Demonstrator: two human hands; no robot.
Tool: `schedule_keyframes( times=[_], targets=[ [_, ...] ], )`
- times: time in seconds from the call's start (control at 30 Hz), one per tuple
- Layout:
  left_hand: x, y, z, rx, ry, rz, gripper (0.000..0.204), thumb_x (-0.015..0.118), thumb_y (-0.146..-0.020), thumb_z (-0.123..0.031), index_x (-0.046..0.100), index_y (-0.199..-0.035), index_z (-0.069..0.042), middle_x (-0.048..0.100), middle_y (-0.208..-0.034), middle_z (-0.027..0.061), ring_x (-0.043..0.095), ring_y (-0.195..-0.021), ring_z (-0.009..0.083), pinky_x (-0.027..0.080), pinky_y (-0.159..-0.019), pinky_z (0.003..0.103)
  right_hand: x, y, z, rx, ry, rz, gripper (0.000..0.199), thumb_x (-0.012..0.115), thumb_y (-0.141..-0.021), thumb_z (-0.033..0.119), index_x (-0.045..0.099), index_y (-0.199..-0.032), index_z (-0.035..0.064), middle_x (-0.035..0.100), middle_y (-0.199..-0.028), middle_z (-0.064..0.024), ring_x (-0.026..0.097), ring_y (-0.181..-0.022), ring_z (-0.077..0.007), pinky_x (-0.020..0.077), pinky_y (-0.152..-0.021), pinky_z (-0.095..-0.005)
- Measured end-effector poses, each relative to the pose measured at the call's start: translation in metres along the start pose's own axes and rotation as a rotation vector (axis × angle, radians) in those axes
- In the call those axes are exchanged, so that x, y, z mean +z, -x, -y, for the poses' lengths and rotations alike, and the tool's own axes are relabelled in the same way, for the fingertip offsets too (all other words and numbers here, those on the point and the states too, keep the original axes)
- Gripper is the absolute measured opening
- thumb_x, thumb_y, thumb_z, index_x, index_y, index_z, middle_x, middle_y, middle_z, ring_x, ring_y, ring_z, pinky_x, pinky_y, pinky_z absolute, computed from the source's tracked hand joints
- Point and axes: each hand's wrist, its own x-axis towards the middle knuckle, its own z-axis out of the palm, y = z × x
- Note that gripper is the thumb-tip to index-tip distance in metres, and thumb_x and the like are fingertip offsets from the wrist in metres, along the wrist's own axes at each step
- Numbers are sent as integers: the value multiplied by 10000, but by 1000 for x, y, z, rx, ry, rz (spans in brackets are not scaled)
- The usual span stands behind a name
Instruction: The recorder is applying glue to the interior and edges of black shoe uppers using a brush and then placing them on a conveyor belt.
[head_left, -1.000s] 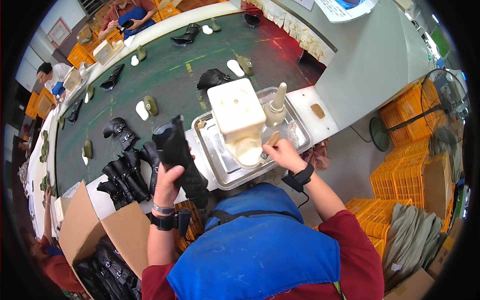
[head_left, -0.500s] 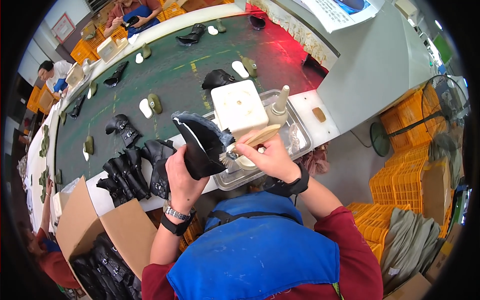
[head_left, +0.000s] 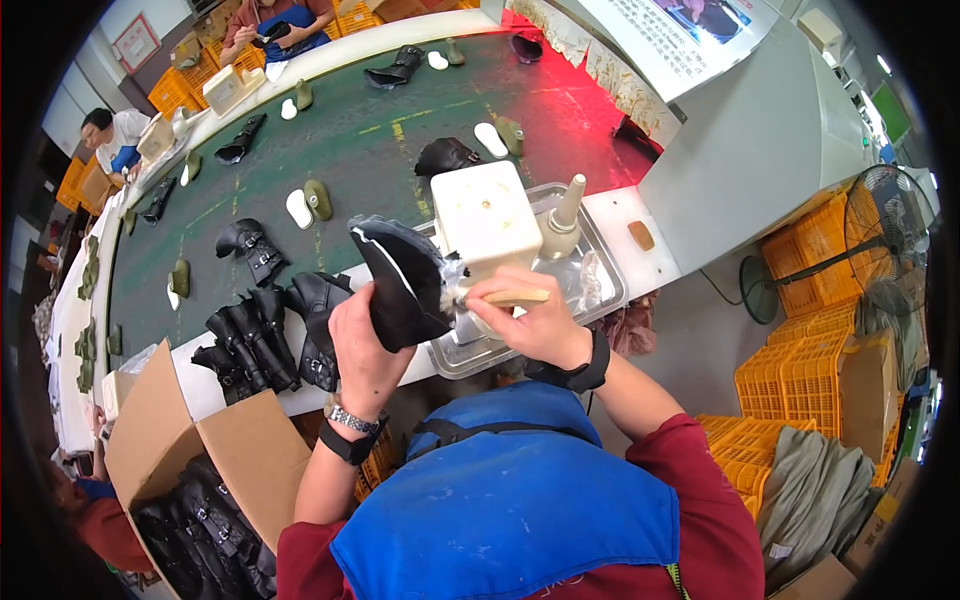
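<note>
My left hand (head_left: 362, 345) grips a black boot upper (head_left: 400, 280), held up with its pale-edged opening turned toward my right. My right hand (head_left: 535, 322) holds a wooden-handled brush (head_left: 500, 297) whose bristles touch the boot's rim. Both hands hover over a metal tray (head_left: 600, 262) that carries a cream-white square container (head_left: 487, 215) and a cream squeeze bottle (head_left: 563, 218).
Several black boots (head_left: 262, 335) lie at the near edge of a green conveyor belt (head_left: 390, 130), with more boots and pale insoles spread along it. An open cardboard box (head_left: 180, 460) of boots stands at my lower left. Orange crates (head_left: 800, 370) and a fan are on the right; other people work at the belt's far side.
My left hand has lifted the boot from the pile and turned its opening toward the tray. My right hand has left the tray and brought the brush to the boot's rim.
</note>
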Motion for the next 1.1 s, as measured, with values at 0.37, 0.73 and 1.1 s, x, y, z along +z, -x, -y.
schedule_keyframes(
  times=[0.37, 0.73, 1.1],
  targets=[
    [1, 4, 21, 193, -222, -216, 765, 697, -576, -72, 329, -1238, 38, 490, -1080, 176, 479, -1034, 313, 304, -944, 466, -1, -8, 1, 456, -459, -2, 134, 606, -831, 143, 621, -846, 10, 568, -675, 30, 461, -583, -7, 368, -504, -186],
    [-2, 2, 11, 116, -107, -95, 812, 720, -572, -82, 323, -1269, 42, 509, -1061, 153, 496, -979, 293, 325, -902, 429, 19, 6, -12, 243, -169, -102, 127, 613, -816, 115, 629, -798, -10, 589, -698, 11, 481, -583, -27, 375, -509, -189],
    [1, 12, 9, 36, -15, 53, 844, 707, -544, -60, 317, -1286, 40, 523, -962, 140, 508, -892, 297, 366, -823, 383, 12, 3, -44, 599, -385, -282, 191, 608, -835, 148, 624, -878, -37, 625, -760, -29, 541, -651, -45, 432, -571, -193]
  ],
)
